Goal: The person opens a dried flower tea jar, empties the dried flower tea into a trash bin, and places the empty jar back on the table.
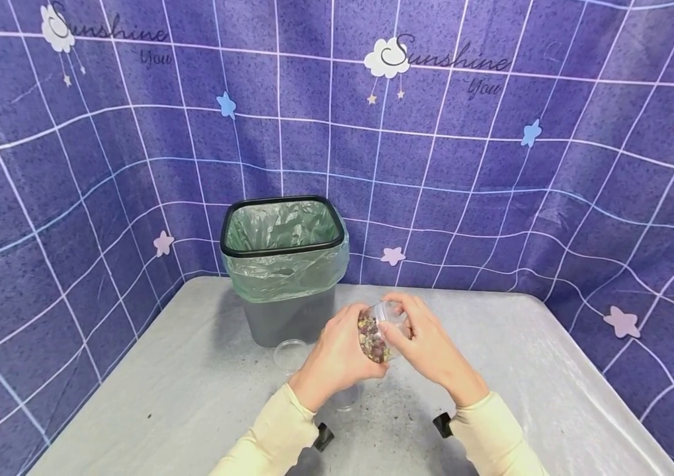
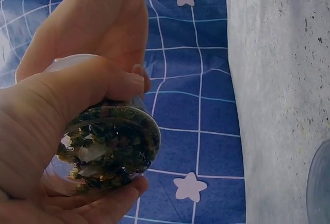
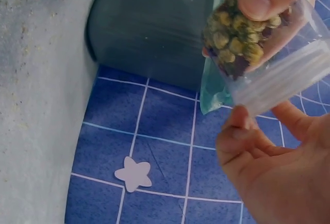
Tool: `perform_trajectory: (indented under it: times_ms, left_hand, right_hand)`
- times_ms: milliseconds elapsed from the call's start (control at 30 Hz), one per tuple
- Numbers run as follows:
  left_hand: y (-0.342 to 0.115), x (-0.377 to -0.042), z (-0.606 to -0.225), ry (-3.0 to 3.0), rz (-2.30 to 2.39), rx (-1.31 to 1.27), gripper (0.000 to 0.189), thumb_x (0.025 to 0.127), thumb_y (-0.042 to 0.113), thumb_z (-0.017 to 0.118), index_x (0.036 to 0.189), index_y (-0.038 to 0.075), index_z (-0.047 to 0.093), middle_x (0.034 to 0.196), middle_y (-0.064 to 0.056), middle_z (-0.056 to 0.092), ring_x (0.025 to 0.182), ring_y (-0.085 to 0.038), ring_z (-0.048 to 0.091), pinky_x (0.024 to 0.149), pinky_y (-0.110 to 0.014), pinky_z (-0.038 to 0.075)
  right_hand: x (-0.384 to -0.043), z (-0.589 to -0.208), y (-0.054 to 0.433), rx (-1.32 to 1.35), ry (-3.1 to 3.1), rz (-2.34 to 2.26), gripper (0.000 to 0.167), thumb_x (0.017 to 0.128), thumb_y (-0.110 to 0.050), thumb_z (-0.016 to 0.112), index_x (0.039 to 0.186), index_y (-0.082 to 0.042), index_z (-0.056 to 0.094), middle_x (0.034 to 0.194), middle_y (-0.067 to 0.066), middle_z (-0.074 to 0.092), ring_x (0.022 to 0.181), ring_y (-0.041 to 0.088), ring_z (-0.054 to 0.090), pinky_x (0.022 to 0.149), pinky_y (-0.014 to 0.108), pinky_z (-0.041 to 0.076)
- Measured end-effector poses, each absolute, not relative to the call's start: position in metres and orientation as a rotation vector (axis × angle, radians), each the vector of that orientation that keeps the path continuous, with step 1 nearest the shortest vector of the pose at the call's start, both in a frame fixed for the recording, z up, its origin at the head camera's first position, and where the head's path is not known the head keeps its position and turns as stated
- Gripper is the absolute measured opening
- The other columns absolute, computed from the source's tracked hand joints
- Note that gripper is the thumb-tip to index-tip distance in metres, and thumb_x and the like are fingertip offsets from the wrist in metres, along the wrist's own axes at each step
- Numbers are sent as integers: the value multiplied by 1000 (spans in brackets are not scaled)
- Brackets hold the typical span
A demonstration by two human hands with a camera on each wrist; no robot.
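A clear plastic jar (image 1: 372, 335) of dried flowers is held tilted above the table, in front of the bin. Yellow buds (image 3: 234, 44) and dark red petals show through its wall. My left hand (image 1: 337, 350) grips the filled part of the jar, thumb over one side and fingers beneath. At the clear end, my right hand (image 1: 432, 344) holds the jar with thumb and fingers by the pale ribbed collar (image 3: 289, 80). In the left wrist view the jar's round base (image 2: 113, 147) faces the camera, the flowers lying against it.
A grey bin (image 1: 289, 317) with a green liner (image 1: 283, 281) and black rim stands at the back left. Near its foot lies a round clear lid (image 1: 291, 356); another clear round piece (image 1: 346, 398) sits below the left hand. Dark crumbs dot the grey tabletop (image 1: 194, 383). A purple curtain (image 1: 432, 165) hangs behind.
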State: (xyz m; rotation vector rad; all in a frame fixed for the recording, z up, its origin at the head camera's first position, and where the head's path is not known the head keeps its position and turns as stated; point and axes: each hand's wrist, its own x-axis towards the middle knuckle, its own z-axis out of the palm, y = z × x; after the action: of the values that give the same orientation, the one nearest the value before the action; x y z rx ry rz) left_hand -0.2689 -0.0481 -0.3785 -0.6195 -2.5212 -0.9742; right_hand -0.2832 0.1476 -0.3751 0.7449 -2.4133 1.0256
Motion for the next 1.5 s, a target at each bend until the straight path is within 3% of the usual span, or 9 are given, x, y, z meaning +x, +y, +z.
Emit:
perform_trajectory:
  times_ms: [233,400,767,967,1300,1500]
  left_hand:
    - [-49,-268,-379,-2525,-946,-617,82,54,30,96,124,12,57,106,0,61,89,-17,61,76,-33,54]
    - [-50,-268,-378,-2529,-943,-623,81,55,29,95,124,11,57,106,1,60,89,-17,61,76,-32,54]
    - [-52,-271,-379,-2532,-928,-642,85,54,30,96,127,10,58,107,1,61,88,-16,61,77,-32,54]
    - [-52,-271,-379,-2531,-920,-644,90,52,27,96,131,6,57,111,-1,62,92,-18,63,81,-34,55]
    - [-53,-270,-378,-2544,-883,-652,92,51,27,98,131,6,56,113,-3,62,94,-20,64,83,-36,56]
    - [-53,-270,-377,-2551,-881,-654,91,52,27,97,131,6,56,113,-3,63,93,-20,64,82,-36,56]
  right_hand:
    - [-283,-371,151,689,-2535,1044,47,100,-41,66,139,-18,54,101,3,62,70,12,56,62,28,48]
    - [-280,-367,154,694,-2572,1022,48,99,-42,67,139,-17,55,103,2,65,70,9,56,61,28,48]
    - [-277,-362,162,879,-2570,1074,57,99,-34,69,149,-18,48,123,11,63,86,13,63,71,27,54]
    - [-277,-359,166,959,-2555,1078,64,96,-34,73,153,-24,44,136,1,58,101,16,64,79,33,58]
    - [-276,-356,171,1139,-2475,1250,77,87,-9,79,154,-19,42,151,-3,48,122,27,60,90,44,59]
    - [-278,-357,173,1264,-2389,1334,83,78,8,77,151,-15,43,152,6,46,131,34,55,97,48,56]
